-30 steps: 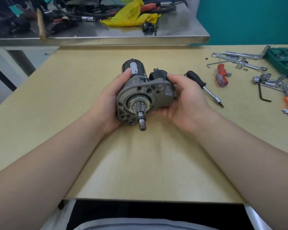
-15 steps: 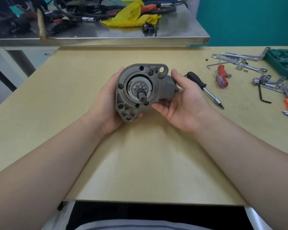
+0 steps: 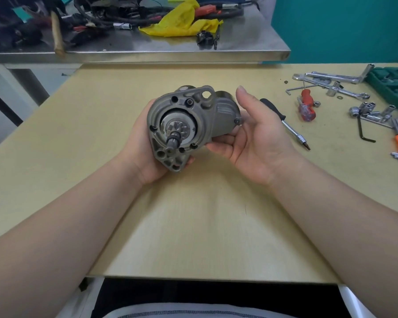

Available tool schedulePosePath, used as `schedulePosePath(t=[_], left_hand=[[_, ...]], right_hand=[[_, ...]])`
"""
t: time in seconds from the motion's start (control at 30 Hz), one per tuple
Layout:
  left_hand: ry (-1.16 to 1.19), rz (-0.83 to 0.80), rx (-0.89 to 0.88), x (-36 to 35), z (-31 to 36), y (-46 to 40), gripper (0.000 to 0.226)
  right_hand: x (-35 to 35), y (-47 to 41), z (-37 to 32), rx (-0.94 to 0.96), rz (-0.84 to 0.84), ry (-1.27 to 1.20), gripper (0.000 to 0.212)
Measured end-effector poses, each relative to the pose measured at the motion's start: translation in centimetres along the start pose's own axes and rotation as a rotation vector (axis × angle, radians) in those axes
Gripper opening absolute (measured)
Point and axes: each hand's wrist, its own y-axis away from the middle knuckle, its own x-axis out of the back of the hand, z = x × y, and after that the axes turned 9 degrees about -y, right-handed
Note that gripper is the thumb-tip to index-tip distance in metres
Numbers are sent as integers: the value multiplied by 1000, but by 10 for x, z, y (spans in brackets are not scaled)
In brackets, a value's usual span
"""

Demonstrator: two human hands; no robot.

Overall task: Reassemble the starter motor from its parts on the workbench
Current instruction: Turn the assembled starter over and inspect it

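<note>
The grey starter motor (image 3: 189, 125) is held up above the wooden workbench (image 3: 193, 226), its nose housing and pinion gear with the shaft facing me. My left hand (image 3: 145, 145) grips the motor from the left and below, fingers curled under the mounting flange. My right hand (image 3: 255, 134) cups its right side: the fingers lie under the solenoid end and the thumb stands up, apart from the housing. The motor's rear body is hidden behind the housing.
A black-handled screwdriver (image 3: 285, 122) lies just right of my right hand. Farther right lie a red screwdriver (image 3: 306, 106), wrenches (image 3: 336, 76), sockets (image 3: 368, 111), hex keys and a green tool case (image 3: 393, 83). A steel table (image 3: 170, 53) with cables and a yellow rag stands behind.
The motor has been tipped up so that its nose face points at me, and it has been lifted slightly. My right thumb has come off the housing.
</note>
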Motion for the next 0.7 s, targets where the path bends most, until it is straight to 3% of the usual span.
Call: schedulePosePath(t=[0.17, 0.37, 0.53, 0.7], left_hand=[[121, -21, 38, 5, 0, 2, 66], [96, 47, 81, 8, 1, 3, 64], [126, 50, 19, 7, -2, 1, 76], [21, 18, 0, 3, 0, -1, 62]], right_hand=[[-2, 4, 0, 39, -94, -24, 38], [-4, 4, 1, 54, -156, 22, 46], [-2, 3, 0, 23, -108, -19, 42], [1, 0, -1, -16, -40, -48, 43]])
